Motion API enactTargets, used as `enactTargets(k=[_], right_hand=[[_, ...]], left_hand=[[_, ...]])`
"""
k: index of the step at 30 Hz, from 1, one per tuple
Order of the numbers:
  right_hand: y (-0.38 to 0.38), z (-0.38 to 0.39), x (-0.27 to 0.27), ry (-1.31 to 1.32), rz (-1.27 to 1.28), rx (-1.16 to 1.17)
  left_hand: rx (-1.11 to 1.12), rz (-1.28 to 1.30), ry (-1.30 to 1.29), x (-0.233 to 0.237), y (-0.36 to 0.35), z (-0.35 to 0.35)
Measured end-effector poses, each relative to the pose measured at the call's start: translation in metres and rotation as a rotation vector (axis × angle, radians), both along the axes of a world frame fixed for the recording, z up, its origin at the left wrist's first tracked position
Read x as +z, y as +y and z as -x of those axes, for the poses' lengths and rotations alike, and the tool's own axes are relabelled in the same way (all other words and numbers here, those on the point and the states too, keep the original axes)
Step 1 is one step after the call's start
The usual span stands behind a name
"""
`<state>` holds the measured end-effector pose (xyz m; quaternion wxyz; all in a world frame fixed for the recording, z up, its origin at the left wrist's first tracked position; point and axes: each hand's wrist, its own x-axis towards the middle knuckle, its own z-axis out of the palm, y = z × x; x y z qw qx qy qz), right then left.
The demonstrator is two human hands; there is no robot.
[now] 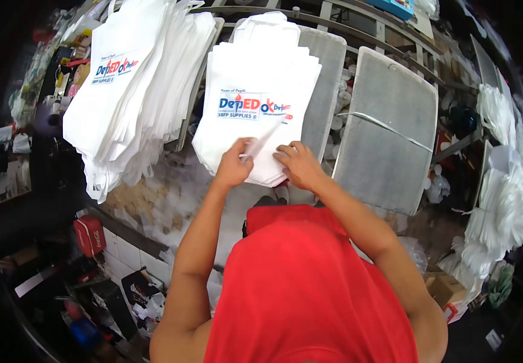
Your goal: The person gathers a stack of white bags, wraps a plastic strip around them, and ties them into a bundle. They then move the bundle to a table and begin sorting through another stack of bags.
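Note:
A stack of white fabric bags [261, 72] lies in front of me, printed in blue and red with "DepED" and "SBFP SUPPLIES". At its near end, my left hand [235, 164] is closed in a pinch on a thin white bag edge [265, 138], raised and blurred by motion. It covers part of the print's right side. My right hand [300, 165] rests on the stack's near right part, fingers bent and slightly apart, touching the top bag. Whether its fingertips grip any fabric is hard to see.
A thick pile of similar printed bags [116, 103] hangs over a board at left. Grey boards [385, 133] stand to the right, one with a white strap across. More white bags [503, 199] hang at far right. A red Coca-Cola bag [89, 236] sits lower left.

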<state>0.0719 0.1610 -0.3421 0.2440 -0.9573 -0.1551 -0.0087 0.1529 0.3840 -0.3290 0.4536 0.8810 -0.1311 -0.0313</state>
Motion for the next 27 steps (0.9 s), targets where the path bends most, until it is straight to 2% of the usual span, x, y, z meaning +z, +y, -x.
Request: enactTargets(k=[2,3,4,6,8,10,12,14,16,17,18,19,21,23,25,26,27], right_hand=[[-0.001,-0.01,-0.007,0.147,0.073,0.041],[-0.001,-0.013,-0.006,0.141,0.076,0.045],[-0.001,-0.013,-0.005,0.109,0.053,0.06],[-0.001,-0.015,-0.009,0.081,0.032,0.073],[0.0,-0.026,-0.01,0.086,-0.149,0.047],[0.003,-0.035,-0.006,0.053,-0.217,0.022],[0.008,-0.038,0.007,0.023,-0.291,-0.011],[0.013,-0.036,0.021,-0.244,-0.578,-0.179],[0.004,-0.021,0.014,-0.222,-0.505,-0.223],[-0.004,-0.011,0.01,-0.201,-0.431,-0.263],[-0.009,-0.001,0.008,-0.122,-0.343,-0.148],[-0.007,0.006,0.005,-0.124,-0.34,-0.148],[-0.003,0.018,-0.001,0.038,-0.372,-0.14],[0.004,0.014,-0.014,-0.055,-0.317,-0.166],[0.016,0.0,-0.024,0.583,-0.984,-0.566],[0.021,-0.006,-0.015,0.58,-0.986,-0.569],[0.026,-0.014,0.004,0.709,-1.294,-0.732]], left_hand=[[-0.082,0.033,0.168,-0.009,0.008,0.003],[-0.125,0.05,0.249,-0.016,0.011,0.003],[0.012,0.153,0.247,-0.026,0.01,0.005],[0.022,0.217,0.238,-0.017,0.002,0.01],[0.037,0.287,0.226,-0.008,-0.001,0.014],[-0.24,0.02,-0.119,-0.001,0.001,0.02],[-0.204,0.02,-0.071,-0.008,0.006,0.019],[-0.173,0.02,-0.02,-0.011,0.01,0.015],[-0.025,0.03,0.176,-0.009,0.013,0.007],[-0.022,0.034,0.177,-0.009,0.014,0.006],[-0.007,0.014,0.16,-0.008,0.015,0.004],[0.007,-0.006,0.141,-0.008,0.015,0.002],[0.025,-0.011,0.161,0.007,0.012,0.002],[0.047,-0.017,0.181,0.011,0.01,0.003],[0.063,-0.01,0.211,0.009,0.009,0.004],[0.059,-0.01,0.211,0.009,0.008,0.005],[0.029,-0.03,0.245,0.01,0.007,0.006]])
